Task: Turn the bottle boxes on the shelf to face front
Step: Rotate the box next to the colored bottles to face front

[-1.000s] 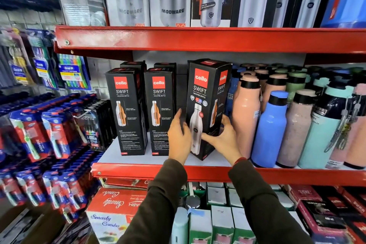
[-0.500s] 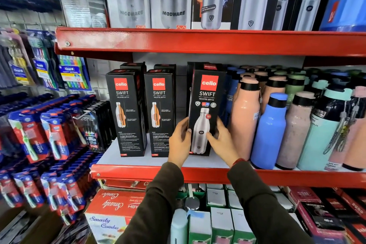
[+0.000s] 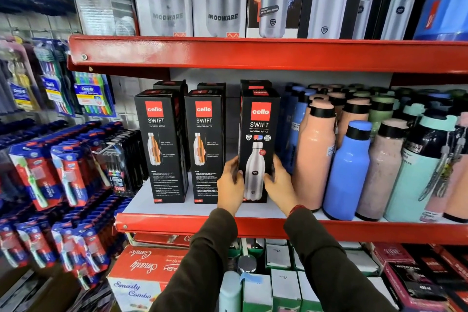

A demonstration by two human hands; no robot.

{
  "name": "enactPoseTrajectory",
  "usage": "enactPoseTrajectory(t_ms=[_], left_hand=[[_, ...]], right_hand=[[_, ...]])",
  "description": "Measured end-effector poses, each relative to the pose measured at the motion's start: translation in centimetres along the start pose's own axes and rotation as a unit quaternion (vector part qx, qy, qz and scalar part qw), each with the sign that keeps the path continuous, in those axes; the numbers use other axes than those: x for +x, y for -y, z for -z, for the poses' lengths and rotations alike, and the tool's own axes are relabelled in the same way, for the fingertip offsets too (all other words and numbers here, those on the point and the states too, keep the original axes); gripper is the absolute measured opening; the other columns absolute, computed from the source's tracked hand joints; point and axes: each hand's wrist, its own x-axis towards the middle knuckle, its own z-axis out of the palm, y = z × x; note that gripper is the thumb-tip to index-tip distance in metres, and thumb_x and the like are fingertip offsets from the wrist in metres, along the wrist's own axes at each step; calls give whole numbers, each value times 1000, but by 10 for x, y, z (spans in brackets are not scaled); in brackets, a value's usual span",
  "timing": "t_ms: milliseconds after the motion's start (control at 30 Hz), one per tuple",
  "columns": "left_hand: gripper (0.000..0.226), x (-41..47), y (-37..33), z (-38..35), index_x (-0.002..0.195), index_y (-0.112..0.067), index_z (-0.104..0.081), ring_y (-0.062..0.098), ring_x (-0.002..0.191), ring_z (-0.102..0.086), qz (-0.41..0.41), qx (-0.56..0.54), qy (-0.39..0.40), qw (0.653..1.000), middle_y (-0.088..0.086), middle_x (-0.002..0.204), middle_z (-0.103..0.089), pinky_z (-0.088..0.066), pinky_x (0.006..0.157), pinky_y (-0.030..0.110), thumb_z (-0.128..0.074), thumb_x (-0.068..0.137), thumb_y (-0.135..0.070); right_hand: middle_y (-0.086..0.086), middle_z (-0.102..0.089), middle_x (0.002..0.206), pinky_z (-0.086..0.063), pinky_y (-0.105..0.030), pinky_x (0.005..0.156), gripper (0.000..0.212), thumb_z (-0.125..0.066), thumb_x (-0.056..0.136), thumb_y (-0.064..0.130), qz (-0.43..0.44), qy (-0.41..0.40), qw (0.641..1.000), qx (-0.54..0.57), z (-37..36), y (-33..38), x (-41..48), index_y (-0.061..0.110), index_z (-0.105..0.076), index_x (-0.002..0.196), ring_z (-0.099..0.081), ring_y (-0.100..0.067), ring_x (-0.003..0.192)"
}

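Note:
Three black Cello Swift bottle boxes stand in a front row on the white middle shelf [image 3: 177,206]. The right box [image 3: 258,134] shows its steel-bottle picture squarely to me. My left hand [image 3: 229,183] presses its lower left edge and my right hand [image 3: 278,183] its lower right edge. The left box [image 3: 160,144] and the middle box [image 3: 204,144] stand upright beside it, each showing a panel with a cutaway bottle and small text. More black boxes stand behind them, mostly hidden.
Loose pink, blue and green bottles [image 3: 349,170] crowd the shelf right of the held box. A red shelf edge [image 3: 253,53] hangs overhead with boxed steel bottles above. Toothbrush packs [image 3: 63,175] hang at left. Boxes fill the shelf below.
The right box has turned from an angled pose, corner toward me, to facing straight out. Both hands stayed on its lower sides and slid slightly back with it.

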Motion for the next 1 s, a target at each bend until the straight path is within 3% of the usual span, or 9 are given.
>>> enactPoseTrajectory(t_ms=[200, 333, 500, 633, 800, 900, 1000], left_hand=[[43, 5, 7, 1, 139, -16, -48, 2, 119, -51, 4, 6, 6, 1000, -6, 125, -58, -40, 105, 22, -46, 99, 0], [43, 7, 8, 0, 139, -18, -48, 2, 119, -51, 6, 5, 7, 1000, 1, 133, -61, -40, 106, 24, -46, 99, -2], [43, 6, 8, -1, 140, -18, -47, 6, 122, -53, 3, 2, 8, 1000, 4, 136, -61, -42, 108, 27, -47, 100, -4], [45, 6, 8, 1, 143, -19, -44, 15, 129, -54, 3, 5, 19, 1000, 5, 139, -59, -41, 107, 26, -45, 101, -5], [46, -8, 4, 2, 148, -15, -38, 10, 130, -49, -41, 10, 10, 999, 0, 145, -51, -37, 108, 18, -44, 102, -8], [40, -16, 3, 14, 140, -13, -49, 6, 127, -53, -94, -8, -33, 995, 0, 140, -56, -36, 100, 2, -46, 101, -6], [32, -20, -6, 33, 128, -15, -60, 4, 119, -59, -143, -33, -90, 985, 0, 126, -66, -43, 95, 7, -47, 101, -5]], right_hand=[[3, -46, 144, -28, -16, 104, 69, -43, 92, -9, 6, -18, 1000, 2, -1, -1, -1, 19, -25, 153, -37, -3, 128], [-2, -47, 148, -31, -21, 107, 69, -44, 92, -9, 7, -32, 999, 14, -4, -4, -1, 19, -28, 152, -41, -10, 134], [-4, -48, 148, -29, -19, 105, 66, -45, 92, -8, -3, -44, 999, 9, -6, -3, -2, 19, -30, 151, -39, -3, 129], [-5, -49, 148, -33, -23, 108, 66, -47, 92, -7, -7, -56, 998, 8, -8, -6, -3, 21, -33, 150, -43, -14, 137], [-4, -44, 148, -34, -45, 118, 61, -53, 89, -3, 16, -165, 986, 13, -21, -1, -17, 20, -40, 145, -41, -20, 140], [5, -47, 129, -40, -40, 111, 47, -56, 90, 4, 36, -249, 967, 41, -27, 13, -34, 24, -51, 132, -47, -21, 128], [4, -52, 115, -47, -32, 96, 33, -59, 91, 9, 86, -276, 956, 55, -37, 31, -46, 23, -59, 121, -55, -16, 107]])
